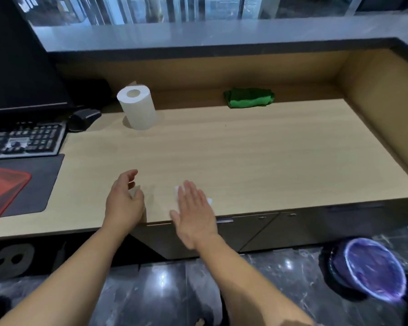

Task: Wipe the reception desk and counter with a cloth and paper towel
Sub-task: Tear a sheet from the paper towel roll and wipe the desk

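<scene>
My right hand [193, 208] lies flat, fingers straight, on a white piece of paper towel [209, 201] near the front edge of the light wooden desk [257, 156]; only the towel's corners show past the fingers. My left hand [124, 201] hovers beside it to the left, fingers loosely curled and apart, holding nothing. A white paper towel roll [138, 109] stands upright at the back left of the desk. A folded green cloth [249, 97] lies at the back, against the desk's rear wall. The grey raised counter [222, 34] runs behind.
A black keyboard [24, 140], a dark mouse pad [33, 184] and a red tray [0, 191] sit on the left, below a black monitor [21, 67]. A bin lined with a purple bag [372, 271] stands on the dark floor at right.
</scene>
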